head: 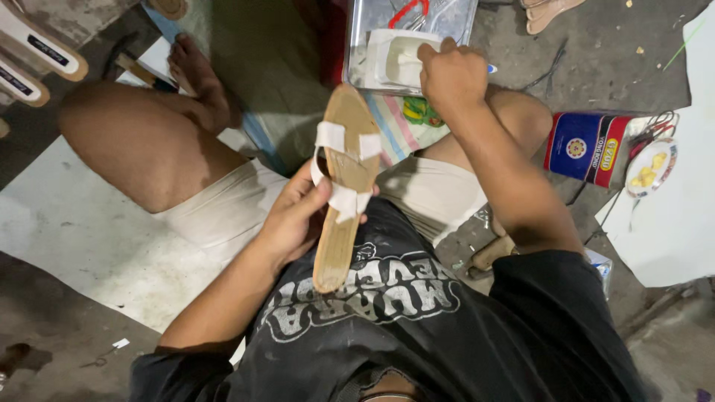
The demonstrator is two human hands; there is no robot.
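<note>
Bare concrete floor [67,357]; left hand [294,216] clasps the sandal [344,186] sole-up, right hand [450,74] fingers pinched at the white tub [395,59]. Best hold it steady.

Bare floor [74,223] lies open at the person's left. Ahead, the metal tray [372,30] with its white tub [395,59] blocks the way; rightward, a blue tin [585,145] and small dish [652,167] crowd the floor.
</note>
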